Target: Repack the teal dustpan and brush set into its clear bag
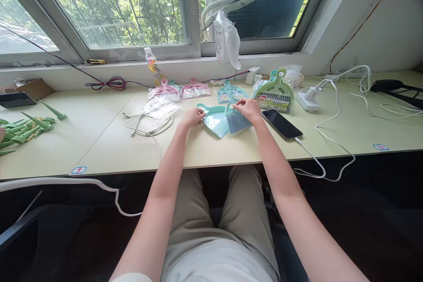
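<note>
In the head view, the dustpan [215, 120] lies on the table [109, 141] in front of the person. It is pale turquoise and glossy, with light glinting off its pan; its handle end points toward the upper left and its flat edge faces the lower right. The left hand [194, 117] pinches its left rim between thumb and fingers.

The brush [236, 120] is a matching turquoise, with a dense fan of grey-blue bristles and a slim handle running up from them. The right hand [248, 109] pinches it at its right side, fingertips closed on the top of the bristle head. The brush overlaps the right part of the dustpan.

Just beside the right hand lies a black phone [282, 124]. Behind the hands are wrapped sets in pink [165, 90], turquoise and green [276, 92]. A cable [152, 130] lies coiled left of the dustpan.
</note>
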`<act>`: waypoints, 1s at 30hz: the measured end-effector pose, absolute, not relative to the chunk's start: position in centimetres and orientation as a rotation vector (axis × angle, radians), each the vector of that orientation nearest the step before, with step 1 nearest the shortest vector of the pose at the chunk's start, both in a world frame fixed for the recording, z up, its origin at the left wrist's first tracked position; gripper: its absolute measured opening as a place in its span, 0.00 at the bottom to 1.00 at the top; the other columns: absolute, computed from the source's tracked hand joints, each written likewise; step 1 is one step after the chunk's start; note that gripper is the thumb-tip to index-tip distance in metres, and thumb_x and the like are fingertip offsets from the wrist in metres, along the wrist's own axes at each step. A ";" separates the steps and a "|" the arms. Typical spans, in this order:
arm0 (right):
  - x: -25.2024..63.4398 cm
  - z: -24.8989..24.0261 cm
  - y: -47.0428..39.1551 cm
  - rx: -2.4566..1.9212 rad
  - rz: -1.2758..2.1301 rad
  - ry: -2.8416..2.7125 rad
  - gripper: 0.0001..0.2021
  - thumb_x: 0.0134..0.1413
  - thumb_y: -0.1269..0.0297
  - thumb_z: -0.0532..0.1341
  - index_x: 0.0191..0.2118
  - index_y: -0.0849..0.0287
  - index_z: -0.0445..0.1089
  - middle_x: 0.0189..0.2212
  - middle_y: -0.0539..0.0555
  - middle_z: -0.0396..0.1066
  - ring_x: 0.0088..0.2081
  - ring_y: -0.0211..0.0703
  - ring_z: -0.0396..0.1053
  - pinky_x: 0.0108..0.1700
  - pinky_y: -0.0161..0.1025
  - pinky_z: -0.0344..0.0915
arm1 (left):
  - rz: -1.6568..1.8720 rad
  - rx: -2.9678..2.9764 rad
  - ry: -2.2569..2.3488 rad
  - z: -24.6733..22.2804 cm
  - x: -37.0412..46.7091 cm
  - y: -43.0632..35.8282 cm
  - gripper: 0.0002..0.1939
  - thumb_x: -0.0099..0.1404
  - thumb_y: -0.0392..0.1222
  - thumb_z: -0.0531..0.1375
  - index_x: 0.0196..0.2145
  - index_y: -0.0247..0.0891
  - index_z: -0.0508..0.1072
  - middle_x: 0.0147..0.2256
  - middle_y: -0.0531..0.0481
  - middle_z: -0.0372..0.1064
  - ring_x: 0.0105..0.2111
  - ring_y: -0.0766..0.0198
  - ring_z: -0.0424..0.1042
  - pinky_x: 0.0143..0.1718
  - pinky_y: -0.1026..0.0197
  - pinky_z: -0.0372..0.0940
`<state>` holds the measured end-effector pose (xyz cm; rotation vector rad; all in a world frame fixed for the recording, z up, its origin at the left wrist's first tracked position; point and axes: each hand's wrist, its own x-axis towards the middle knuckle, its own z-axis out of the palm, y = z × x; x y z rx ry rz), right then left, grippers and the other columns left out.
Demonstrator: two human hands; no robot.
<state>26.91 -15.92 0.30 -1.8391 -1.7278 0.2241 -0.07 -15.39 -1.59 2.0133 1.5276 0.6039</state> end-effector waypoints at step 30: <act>25.8 -1.9 -15.1 -1.404 0.427 -2.220 0.11 0.51 0.54 0.69 0.34 0.57 0.79 0.38 0.53 0.80 0.41 0.45 0.73 0.41 0.38 0.63 | 0.449 3.105 1.386 -2.9 2.8 -15.6 0.25 0.69 0.23 0.52 0.56 0.39 0.76 0.48 0.39 0.79 0.44 0.55 0.78 0.45 0.56 0.67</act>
